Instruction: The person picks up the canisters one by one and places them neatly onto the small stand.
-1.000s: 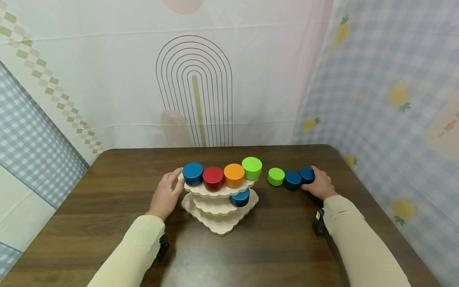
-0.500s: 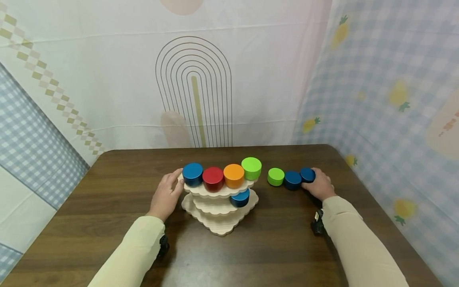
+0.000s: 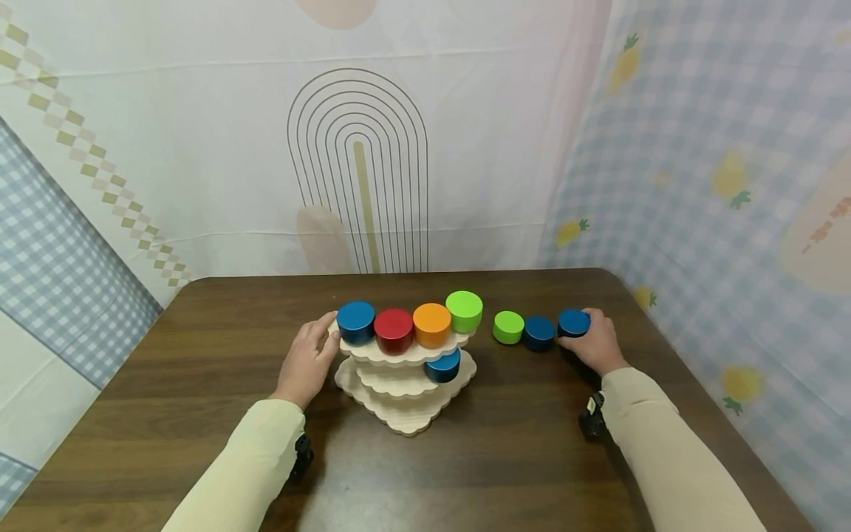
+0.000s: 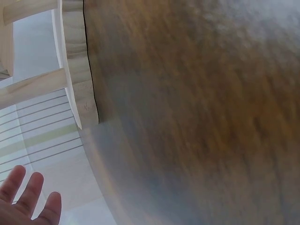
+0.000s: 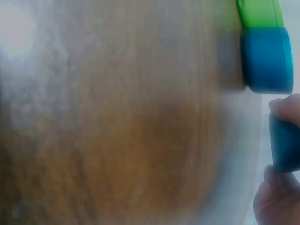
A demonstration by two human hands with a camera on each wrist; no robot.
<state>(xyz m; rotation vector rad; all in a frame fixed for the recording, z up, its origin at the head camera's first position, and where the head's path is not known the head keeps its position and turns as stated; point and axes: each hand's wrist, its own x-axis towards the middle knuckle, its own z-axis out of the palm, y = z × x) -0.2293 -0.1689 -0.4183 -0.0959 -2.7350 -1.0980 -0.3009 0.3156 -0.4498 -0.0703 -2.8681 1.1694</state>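
A tiered pale wooden stand (image 3: 405, 415) with scalloped edges rises mid-table. Along its top tier sit a blue round block (image 3: 355, 323), a red block (image 3: 394, 330), an orange block (image 3: 432, 325) and a green block (image 3: 464, 311). Another blue block (image 3: 442, 366) lies on a lower tier at the right. My left hand (image 3: 307, 362) is at the top tier's left end, its thumb beside the edge; the left wrist view shows extended fingers (image 4: 32, 193). My right hand (image 3: 595, 343) pinches a blue round block (image 3: 573, 324) between thumb and fingers, apart from its neighbours.
A green block (image 3: 508, 327) and a blue block (image 3: 539, 334) stand side by side on the brown table (image 3: 465, 473), between the stand and my right hand. Patterned cloth (image 3: 485, 162) hangs behind the table, and checked cloth (image 3: 705, 273) along its right side.
The pinched blue block has shifted slightly right, opening a gap from the blue block beside it. My left hand stays at the stand.
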